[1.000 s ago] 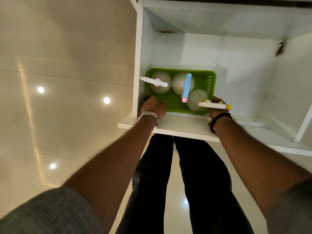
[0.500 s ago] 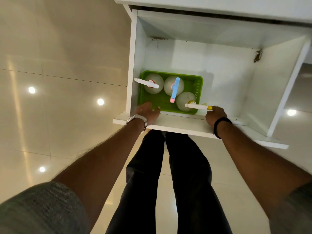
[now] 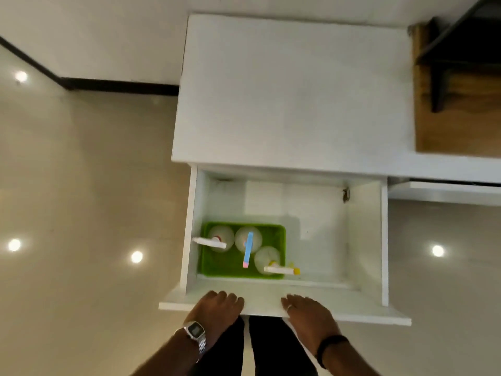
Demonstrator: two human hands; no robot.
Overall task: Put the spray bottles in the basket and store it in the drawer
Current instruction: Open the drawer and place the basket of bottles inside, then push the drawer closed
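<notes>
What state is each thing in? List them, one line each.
drawer: pulled open
green basket: sitting inside the drawer, at its front left
three spray bottles: upright in the basket
left hand: open, resting on the drawer's front edge
right hand: open, resting on the drawer's front edge

Basket: we saw bright green plastic, smooth with a slight sheen.
Spray bottles: we noted translucent whitish plastic bodies; their heads looked opaque white, blue and yellow-tipped.
Drawer: we found smooth white board, matt to satin inside.
Cabinet top: it looked white, flat and matt.
Floor: glossy beige tile mirrored ceiling lights.
Watch: we saw a shiny metal band.
Shelf: it appeared brown wood.
</notes>
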